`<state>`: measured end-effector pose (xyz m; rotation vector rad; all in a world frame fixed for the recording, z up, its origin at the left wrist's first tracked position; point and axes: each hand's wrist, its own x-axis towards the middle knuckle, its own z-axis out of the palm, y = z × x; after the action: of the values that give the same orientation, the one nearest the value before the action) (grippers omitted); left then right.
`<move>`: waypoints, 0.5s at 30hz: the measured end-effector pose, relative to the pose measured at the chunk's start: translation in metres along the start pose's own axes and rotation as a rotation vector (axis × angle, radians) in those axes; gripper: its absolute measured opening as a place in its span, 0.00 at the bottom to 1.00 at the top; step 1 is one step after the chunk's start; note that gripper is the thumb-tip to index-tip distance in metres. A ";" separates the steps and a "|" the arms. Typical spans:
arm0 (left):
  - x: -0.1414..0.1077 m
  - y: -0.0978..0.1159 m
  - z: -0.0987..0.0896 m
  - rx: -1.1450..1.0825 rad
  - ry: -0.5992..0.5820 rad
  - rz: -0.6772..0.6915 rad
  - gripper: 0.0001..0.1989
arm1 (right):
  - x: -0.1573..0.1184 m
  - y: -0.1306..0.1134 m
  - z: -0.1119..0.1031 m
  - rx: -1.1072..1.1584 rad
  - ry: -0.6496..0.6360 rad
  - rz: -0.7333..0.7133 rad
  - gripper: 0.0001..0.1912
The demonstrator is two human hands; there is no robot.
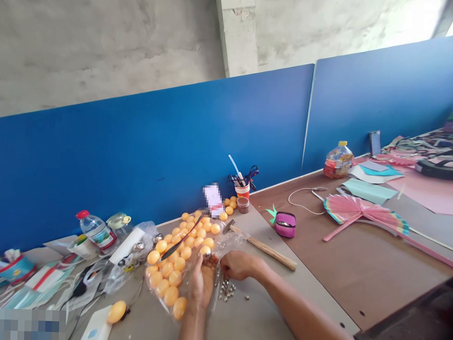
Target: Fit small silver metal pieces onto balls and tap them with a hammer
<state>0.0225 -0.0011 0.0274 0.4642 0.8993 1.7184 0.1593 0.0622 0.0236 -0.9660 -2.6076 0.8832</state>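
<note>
My left hand (201, 283) is palm up with its fingers cupped around shiny small silver beads (207, 256). An orange ball (205, 250) shows right at its fingertips; whether it lies in the hand or behind it, I cannot tell. Beside it, my right hand (238, 265) has its fingers curled in and pointing down; what they hold, if anything, is hidden. Below these fingers, loose silver beads (227, 292) are scattered on the grey table. Several orange balls (174, 278) lie in clear plastic to the left of my hands. A hammer (271, 252) with a wooden handle rests behind my right hand.
A dark, slim tool (177, 243) lies across the balls. Behind stand a cup of pens (242, 191) and a small round tub (243, 205). A purple pouch (285, 224) and a pink paper fan (358, 214) are to the right, a water bottle (97, 231) to the left. A blue partition (149, 152) borders the table.
</note>
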 end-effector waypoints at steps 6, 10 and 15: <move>0.002 -0.002 -0.003 -0.090 -0.017 -0.067 0.19 | 0.002 0.002 -0.001 0.056 0.015 -0.037 0.09; 0.001 0.000 -0.002 -0.095 -0.038 -0.043 0.22 | 0.001 -0.002 -0.011 0.134 0.040 0.027 0.08; -0.001 0.002 0.000 -0.109 -0.026 -0.058 0.17 | -0.003 -0.015 -0.025 0.422 0.037 0.176 0.08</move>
<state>0.0215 -0.0022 0.0290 0.3835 0.7888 1.6947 0.1635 0.0624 0.0523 -1.0806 -2.1938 1.3721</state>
